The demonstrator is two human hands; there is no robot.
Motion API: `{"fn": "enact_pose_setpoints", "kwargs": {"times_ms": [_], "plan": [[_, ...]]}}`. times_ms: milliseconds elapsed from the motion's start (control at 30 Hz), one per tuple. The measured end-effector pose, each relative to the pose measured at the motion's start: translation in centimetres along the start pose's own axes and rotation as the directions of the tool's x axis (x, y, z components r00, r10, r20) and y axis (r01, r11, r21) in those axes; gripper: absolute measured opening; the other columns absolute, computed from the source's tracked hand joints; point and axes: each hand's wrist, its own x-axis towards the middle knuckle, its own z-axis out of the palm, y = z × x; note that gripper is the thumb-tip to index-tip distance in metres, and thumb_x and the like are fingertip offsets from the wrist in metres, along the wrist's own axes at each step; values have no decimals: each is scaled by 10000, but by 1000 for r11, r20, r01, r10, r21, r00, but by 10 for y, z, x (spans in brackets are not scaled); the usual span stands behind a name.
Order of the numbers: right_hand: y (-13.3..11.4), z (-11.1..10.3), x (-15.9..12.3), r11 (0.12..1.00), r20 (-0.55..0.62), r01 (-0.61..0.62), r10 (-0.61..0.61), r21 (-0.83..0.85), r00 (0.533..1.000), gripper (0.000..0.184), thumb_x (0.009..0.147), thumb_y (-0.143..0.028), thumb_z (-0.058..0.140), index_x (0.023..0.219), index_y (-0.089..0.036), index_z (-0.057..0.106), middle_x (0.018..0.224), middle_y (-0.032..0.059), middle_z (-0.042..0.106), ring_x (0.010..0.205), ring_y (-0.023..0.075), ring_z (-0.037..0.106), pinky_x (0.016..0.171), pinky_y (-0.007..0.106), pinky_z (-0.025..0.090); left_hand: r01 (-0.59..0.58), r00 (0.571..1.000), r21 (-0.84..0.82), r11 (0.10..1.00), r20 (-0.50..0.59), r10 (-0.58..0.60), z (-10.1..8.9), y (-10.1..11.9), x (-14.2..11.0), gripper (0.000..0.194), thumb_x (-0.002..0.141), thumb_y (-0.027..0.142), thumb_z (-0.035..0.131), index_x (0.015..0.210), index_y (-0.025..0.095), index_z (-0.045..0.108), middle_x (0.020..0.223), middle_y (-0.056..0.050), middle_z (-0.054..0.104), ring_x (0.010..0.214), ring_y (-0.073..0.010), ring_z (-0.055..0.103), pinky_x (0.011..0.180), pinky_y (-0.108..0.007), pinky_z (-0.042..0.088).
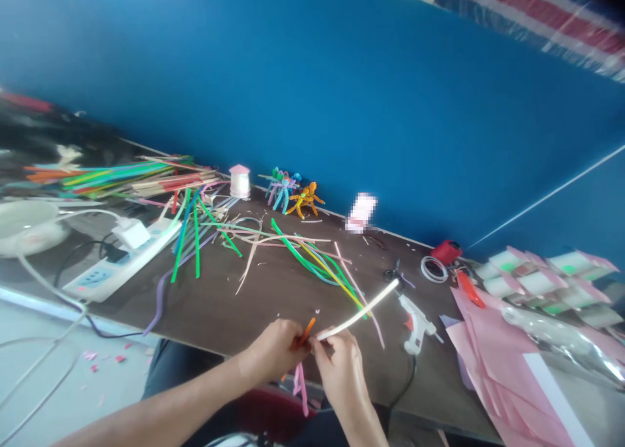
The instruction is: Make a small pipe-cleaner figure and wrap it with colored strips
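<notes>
L hand point(273, 351) fingers pinched tight on orange pipe cleaner point(306, 332); R hand point(342, 369) fingers narrow on white pipe cleaner point(359, 311), just beside it. Pink strand point(299, 388) hangs at 6 o'clock. Hot glue gun point(415, 323) at 3 o'clock on dark table point(205, 310).

A white hot glue gun point(415, 323) lies right on the desk point(205, 304), scissors point(396, 274) just beyond it; pink paper sheets point(498, 369) lie at near right; a white power strip point(120, 258) sits left; pipe-cleaner figures point(293, 196) stand far, against the blue wall point(312, 76).
</notes>
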Motion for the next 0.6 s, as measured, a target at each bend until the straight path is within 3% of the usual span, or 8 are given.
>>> {"fn": "enact_pose_setpoints", "kwargs": {"times_ms": [100,267,367,467,600], "plan": [[-7,-2,-3,989,-4,99,-100,-106,995,147,798,-159,518,736,-201,645,714,47,642,711,190,574,674,295,387,-5,998,-14,1000,-56,4,1,-1,1,206,677,236,491,510,144,567,469,7,490,454,-98,383,471,-205,259],[-15,1,-10,958,-69,206,-223,-199,972,162,802,-119,495,855,-203,623,789,42,652,727,183,559,704,330,359,26,996,-75,997,-81,-32,0,-1,3,165,640,156,469,650,153,634,618,-34,625,581,-151,537,552,-215,338],[-17,5,-14,944,-112,260,-286,-202,952,178,788,-111,506,900,-195,616,867,60,651,791,195,559,721,341,367,51,994,-182,982,-91,-69,0,-2,4,175,687,221,471,629,139,615,592,-25,609,581,-148,540,535,-209,343],[-17,8,-17,952,-159,248,-277,-178,948,208,801,-106,483,924,-198,623,823,60,614,761,180,553,697,324,389,85,990,-360,929,-72,-119,-2,-2,5,226,708,312,498,621,125,591,525,2,550,518,-125,491,494,-201,339],[-15,9,-17,981,-92,191,-195,-42,977,221,825,-113,447,934,-189,624,736,48,568,703,169,546,669,313,420,175,982,-538,825,28,-189,-8,0,6,267,668,375,563,694,112,600,499,17,534,466,-113,468,461,-206,348]]}}
